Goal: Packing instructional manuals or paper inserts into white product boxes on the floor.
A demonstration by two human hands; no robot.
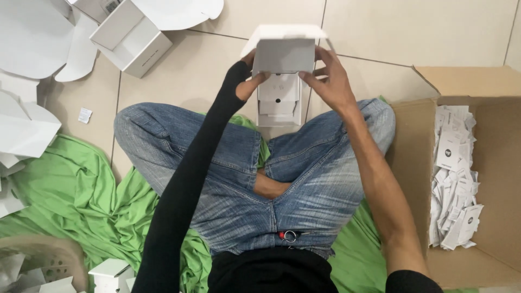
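Observation:
A small white cardboard box [279, 100] stands on the tiled floor in front of my crossed legs, its lid flap [285, 54] raised. My left hand [248, 84], in a long black sleeve, grips the left edge of the box with the thumb reaching inside. My right hand [330, 81], with a bare forearm, holds the right edge of the box and the flap. Inside the box I see a white folded insert with a small dark hole.
A brown carton [488, 81] at my right holds several small white packets [453, 179]. An open white box [130, 38] and flat white box blanks [27, 38] lie at the upper left. A green cloth [76, 190] lies under me. A basket [49, 255] sits at lower left.

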